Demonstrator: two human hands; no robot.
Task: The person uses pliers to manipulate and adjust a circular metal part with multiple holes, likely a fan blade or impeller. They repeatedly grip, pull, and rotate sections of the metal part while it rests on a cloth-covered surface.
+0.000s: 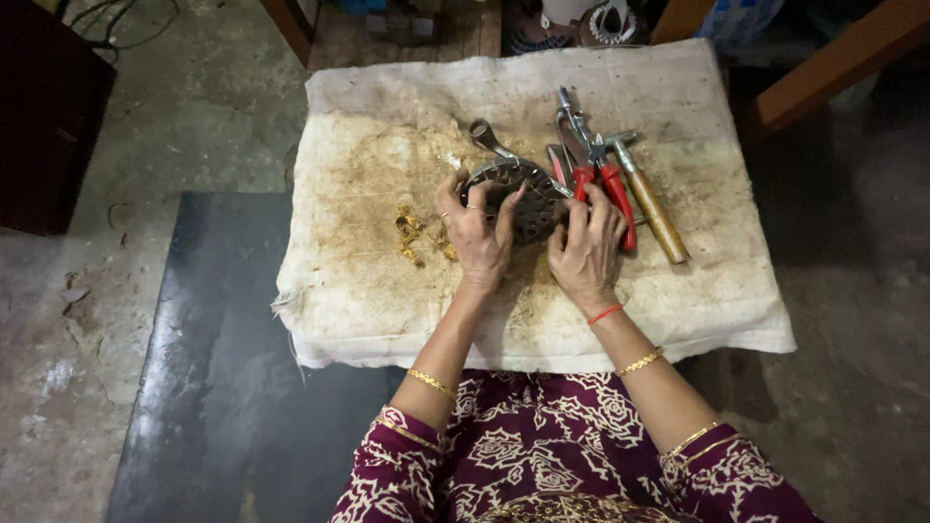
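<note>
Perforated metal disc (528, 199) seemingly gripped between left hand (475, 232) and right hand (586, 254) fingers.

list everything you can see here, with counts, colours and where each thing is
round perforated metal disc: one, dark grey, middle of the cloth, under both hands
stained off-white cloth pad: one, on the floor
red-handled pliers: one pair, right of the disc
wooden-handled hammer: one, brown with a grey head, right of the pliers
metal wrench: one, grey, behind the disc
small golden scraps: a cluster, left of the left hand
dark floor mat: one, under the cloth's left edge
left hand: fingers on the disc
right hand: fingers on the disc's right edge
</note>
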